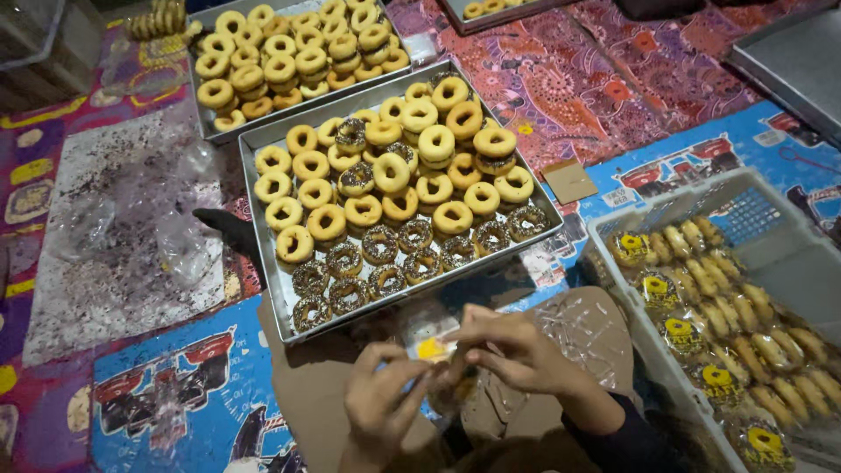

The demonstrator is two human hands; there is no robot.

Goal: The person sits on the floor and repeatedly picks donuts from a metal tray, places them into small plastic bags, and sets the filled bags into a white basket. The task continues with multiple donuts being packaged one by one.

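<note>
- While both hands meet low in the view at about 6 o'clock, the left hand [381, 405] curls its fingers around a small clear plastic packet with a yellow label [431, 349], pinching its near edge.
- From 3 o'clock of that packet, the right hand [511, 349] closes thumb and fingertips on the same packet, so both hands grip it together; what is inside it cannot be made out.
- At 12 o'clock from the hands, just beyond them, lies a rectangular grey metal tray [263, 289] tilted across the patterned floor mat [193, 394].
- That tray carries plain golden ring doughnuts [392, 172] over its far part and dark sprinkle-topped ring doughnuts [379, 244] along its near rows.
- Farther off at 11 o'clock, a second metal tray [203, 118] is piled with more plain doughnuts, touching the first tray's far corner.
- At 3 o'clock from the hands stands a pale plastic crate [613, 254] filled with clear bagged doughnuts bearing round yellow labels [679, 331].
- At 9 to 10 o'clock, a crumpled clear plastic sheet dusted with dark crumbs [114, 236] is spread over the mat.
- A small brown cardboard square [569, 180] lies on the mat at 1 o'clock, between the first tray and the crate.
</note>
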